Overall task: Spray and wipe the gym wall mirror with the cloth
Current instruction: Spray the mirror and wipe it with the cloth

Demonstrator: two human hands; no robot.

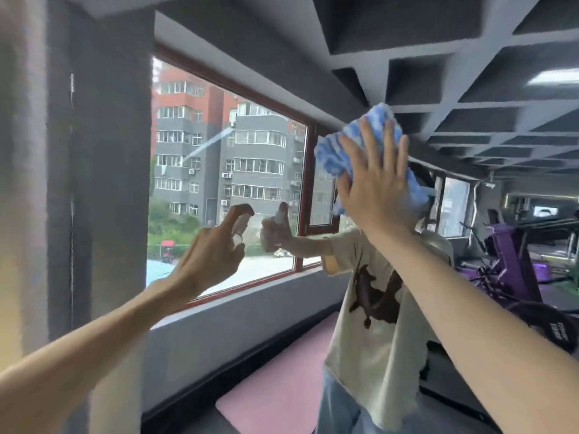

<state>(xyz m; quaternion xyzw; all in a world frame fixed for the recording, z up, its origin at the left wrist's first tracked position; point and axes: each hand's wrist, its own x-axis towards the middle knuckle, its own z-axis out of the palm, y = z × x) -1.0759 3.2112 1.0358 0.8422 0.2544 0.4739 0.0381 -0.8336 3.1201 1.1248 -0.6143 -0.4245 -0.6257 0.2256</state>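
Mirror [219,324] glass fills the view ahead, and both bare arms reach up to it. The right hand [376,195] lies flat against the mirror, high on its right half. Its fingers are straight and spread, and the palm presses a blue-and-white cloth [354,142] onto the glass. The cloth is bunched between palm and mirror, and its fluffy edges stick out above the fingertips and to either side of the hand.

The left hand [210,255] is raised lower down, before the mirror's left half and just short of the glass. It is curled around a small clear spray bottle [239,228], with the forefinger hooked over the dark cap on top. The nozzle points at the mirror.

In the mirror stands the person's own reflection in a pale T-shirt [376,339] with a dark brown print, the face hidden behind the cloth. The reflected hand and bottle [275,230] sit just beside the real bottle. Also in the mirror are a red-framed window [235,151] with apartment blocks beyond, a pink mat [282,386] on the floor, purple gym equipment [507,255] at the far right and a dark coffered ceiling [470,89]. A pale slanted streak [208,145] crosses the mirror's upper left; whether it lies on the glass cannot be told.
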